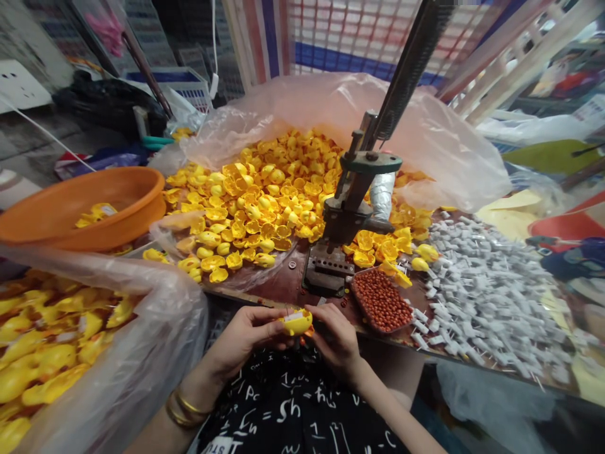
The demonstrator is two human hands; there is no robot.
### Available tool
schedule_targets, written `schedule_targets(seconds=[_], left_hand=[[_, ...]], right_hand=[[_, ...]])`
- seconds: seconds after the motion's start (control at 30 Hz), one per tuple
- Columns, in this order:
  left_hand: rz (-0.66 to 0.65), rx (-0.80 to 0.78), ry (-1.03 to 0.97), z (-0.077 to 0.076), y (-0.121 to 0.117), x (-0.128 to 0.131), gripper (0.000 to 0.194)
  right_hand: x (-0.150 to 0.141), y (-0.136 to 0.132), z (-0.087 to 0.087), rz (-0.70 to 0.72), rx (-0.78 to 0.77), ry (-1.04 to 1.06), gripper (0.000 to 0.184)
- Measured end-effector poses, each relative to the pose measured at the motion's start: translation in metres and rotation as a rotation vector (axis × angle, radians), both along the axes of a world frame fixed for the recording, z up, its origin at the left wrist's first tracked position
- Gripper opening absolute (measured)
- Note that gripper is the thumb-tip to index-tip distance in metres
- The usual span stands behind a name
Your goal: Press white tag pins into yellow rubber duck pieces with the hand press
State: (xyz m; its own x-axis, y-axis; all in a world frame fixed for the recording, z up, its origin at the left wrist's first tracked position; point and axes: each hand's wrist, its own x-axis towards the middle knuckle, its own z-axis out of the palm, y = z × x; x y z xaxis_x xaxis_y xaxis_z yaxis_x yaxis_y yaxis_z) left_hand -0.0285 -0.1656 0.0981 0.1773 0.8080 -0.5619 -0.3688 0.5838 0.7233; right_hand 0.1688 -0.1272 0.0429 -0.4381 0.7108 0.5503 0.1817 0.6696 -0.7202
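Brown table [289, 284] is carrying yellow shells [278, 195] toward its far edge, white parts [496, 296] along its right end and red-brown beads [382, 301] by the near edge, right of the press [339, 222]; layout is probably keeping stock within reach. Yellow duck shell [299, 325] is hanging just off the near edge, slightly left of the press. Left hand [259, 331] is pinching its left end, right hand [336, 334] is holding narrow on the right end; likely steadying both ends, leaving the top free. Long axis is running left-right, roughly parallel to the near edge. Pale insert [293, 315] is showing on top. Can't tell which end is leading.
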Motion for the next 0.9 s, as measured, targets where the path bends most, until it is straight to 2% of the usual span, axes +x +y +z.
schedule_targets(seconds=[0.13,0.23,0.3,0.43,0.5,0.57,0.63,0.77,0.9], left_hand=[[0.048,0.015,-0.001,-0.001,0.001,0.002,0.035],[0.093,-0.012,-0.077,-0.017,0.0,0.005,0.027],[0.097,-0.108,-0.187,-0.038,-0.003,0.007,0.024],[0.162,-0.355,-0.385,-0.096,-0.014,0.012,0.018],[0.222,-0.393,-0.417,-0.123,-0.019,0.017,0.013],[0.264,-0.363,-0.443,-0.142,-0.021,0.021,0.01],[0.29,-0.312,-0.471,-0.152,-0.019,0.025,0.011],[0.327,-0.24,-0.497,-0.16,-0.013,0.03,0.014],[0.331,-0.192,-0.501,-0.167,-0.01,0.032,0.017]], right_hand=[[0.0,0.0,0.002,-0.007,-0.015,0.036,0.037],[0.0,-0.001,-0.002,0.007,-0.102,0.027,0.036],[-0.001,-0.002,-0.009,0.01,-0.172,-0.032,0.033],[-0.012,-0.011,-0.037,-0.097,-0.177,-0.252,0.026],[-0.02,-0.017,-0.052,-0.17,-0.122,-0.345,0.024],[-0.027,-0.021,-0.066,-0.218,-0.068,-0.408,0.024],[-0.031,-0.022,-0.075,-0.239,-0.051,-0.443,0.028],[-0.033,-0.017,-0.082,-0.245,-0.077,-0.471,0.043],[-0.032,-0.013,-0.083,-0.213,-0.078,-0.509,0.036]])
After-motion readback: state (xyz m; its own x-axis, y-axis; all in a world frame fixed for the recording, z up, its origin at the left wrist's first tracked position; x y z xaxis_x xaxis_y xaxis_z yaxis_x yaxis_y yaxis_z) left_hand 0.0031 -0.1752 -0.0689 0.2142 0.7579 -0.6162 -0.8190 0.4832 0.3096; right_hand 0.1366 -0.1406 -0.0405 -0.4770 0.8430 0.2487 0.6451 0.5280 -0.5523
